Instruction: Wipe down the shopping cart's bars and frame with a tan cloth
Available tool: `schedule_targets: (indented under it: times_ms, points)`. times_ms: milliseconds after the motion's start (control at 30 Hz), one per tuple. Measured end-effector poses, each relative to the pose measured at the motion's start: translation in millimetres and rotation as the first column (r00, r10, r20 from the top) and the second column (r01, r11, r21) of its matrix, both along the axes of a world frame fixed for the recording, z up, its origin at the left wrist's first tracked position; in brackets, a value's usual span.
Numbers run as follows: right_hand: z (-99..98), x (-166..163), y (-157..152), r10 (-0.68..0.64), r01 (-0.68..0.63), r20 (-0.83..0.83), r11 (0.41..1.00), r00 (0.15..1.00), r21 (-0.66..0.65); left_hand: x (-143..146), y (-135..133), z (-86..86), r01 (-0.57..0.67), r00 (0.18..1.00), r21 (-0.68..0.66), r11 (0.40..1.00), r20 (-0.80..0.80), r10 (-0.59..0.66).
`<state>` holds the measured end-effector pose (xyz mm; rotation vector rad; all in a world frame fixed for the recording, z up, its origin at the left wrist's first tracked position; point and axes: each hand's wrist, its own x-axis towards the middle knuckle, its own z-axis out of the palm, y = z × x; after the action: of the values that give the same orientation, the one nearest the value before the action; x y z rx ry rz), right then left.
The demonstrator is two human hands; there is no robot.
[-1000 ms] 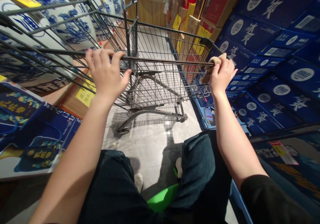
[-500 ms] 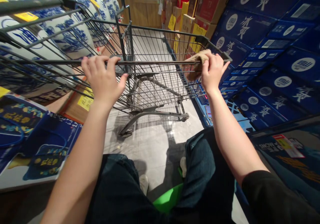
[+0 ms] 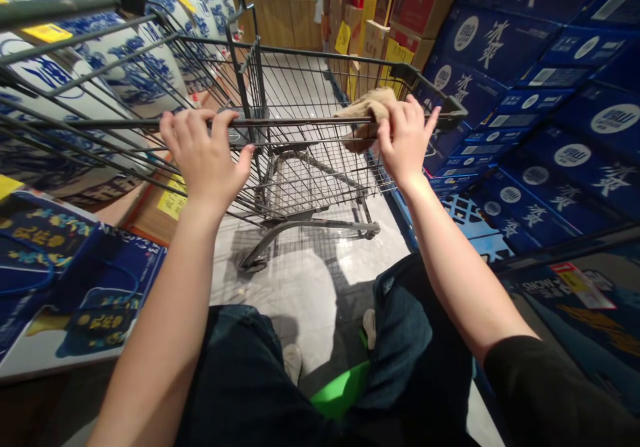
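An empty dark wire shopping cart stands in front of me in a shop aisle. My left hand is curled over the cart's rear top bar and grips it. My right hand presses a crumpled tan cloth against the same bar, toward its right end, with the fingers partly spread over the cloth. My legs in dark trousers show below, above a green seat.
Blue-and-white ceramic jars with yellow tags stand at the left behind another wire frame. Stacked blue boxes fill the right. Red and brown cartons line the aisle ahead. Blue gift boxes lie at lower left. Grey tiled floor runs under the cart.
My right hand has slid the tan cloth leftward along the cart's bar from its right corner. My left hand has kept its grip on the bar.
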<state>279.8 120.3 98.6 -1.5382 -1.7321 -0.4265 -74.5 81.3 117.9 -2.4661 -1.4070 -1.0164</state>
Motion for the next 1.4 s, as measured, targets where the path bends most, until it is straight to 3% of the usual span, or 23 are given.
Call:
schedule_targets:
  times_ms: [100,200,300,433,533,633,733,800,867,933,1033,1100,1200,1333,1400]
  points:
    - [-8.1,31.4,17.8,-0.141,0.151,-0.170,0.987,0.975,0.048,0.3,-0.2,0.5,-0.054,0.997,0.065,0.996,0.056,0.051]
    - [-12.5,34.7,22.3,-0.166,0.180,-0.191,0.982,0.967,0.060,1.2,0.4,0.1,-0.081,0.996,0.088,0.993,0.047,0.077]
    - [-8.7,2.3,8.3,-0.091,0.092,-0.079,0.996,0.993,0.007,3.8,0.1,1.1,-0.110,0.992,0.096,0.989,0.071,0.104]
    - [4.0,-44.5,-15.1,0.136,-0.131,0.064,0.988,0.989,-0.076,11.6,-4.6,7.0,-0.192,0.976,0.068,0.979,0.118,0.183]
    - [11.0,-41.5,-15.1,0.198,-0.192,0.085,0.979,0.976,-0.068,18.7,-9.9,12.9,-0.260,0.958,0.011,0.966,0.129,0.256]
    - [9.4,-5.3,1.7,0.029,-0.030,-0.026,0.999,0.999,-0.043,23.7,-13.0,16.4,-0.307,0.940,-0.019,0.951,0.148,0.307]
    - [1.5,32.2,22.5,-0.184,0.184,-0.192,0.983,0.964,-0.021,25.3,-12.2,16.3,-0.317,0.934,-0.025,0.948,0.163,0.317]
    - [-3.9,39.5,30.4,-0.225,0.234,-0.243,0.972,0.944,0.006,25.2,-10.5,15.1,-0.315,0.934,-0.020,0.949,0.174,0.314]
    - [-7.0,27.4,29.8,-0.160,0.175,-0.228,0.984,0.960,0.047,24.8,-8.9,14.1,-0.316,0.932,-0.015,0.949,0.184,0.313]
    - [-6.6,1.6,21.4,-0.023,0.035,-0.162,0.997,0.987,0.069,24.5,-7.9,13.7,-0.316,0.931,-0.013,0.949,0.190,0.312]
    - [0.7,-34.0,4.9,0.175,-0.173,-0.039,0.984,0.984,0.032,23.5,-7.2,13.7,-0.317,0.932,-0.007,0.948,0.182,0.313]
    - [6.3,-36.9,0.1,0.235,-0.235,0.011,0.972,0.972,-0.004,22.1,-6.8,13.4,-0.316,0.934,-0.001,0.949,0.174,0.312]
    - [7.3,-2.3,7.6,0.168,-0.168,-0.020,0.986,0.986,0.014,19.4,-5.5,12.0,-0.299,0.940,-0.004,0.954,0.171,0.295]
    - [-6.2,64.9,27.2,-0.060,0.098,-0.286,0.987,0.957,0.124,18.0,-4.4,10.4,-0.285,0.943,-0.009,0.958,0.174,0.283]
    - [-12.0,79.3,31.4,-0.140,0.192,-0.348,0.974,0.927,0.122,19.0,-4.5,10.5,-0.290,0.942,-0.004,0.957,0.176,0.286]
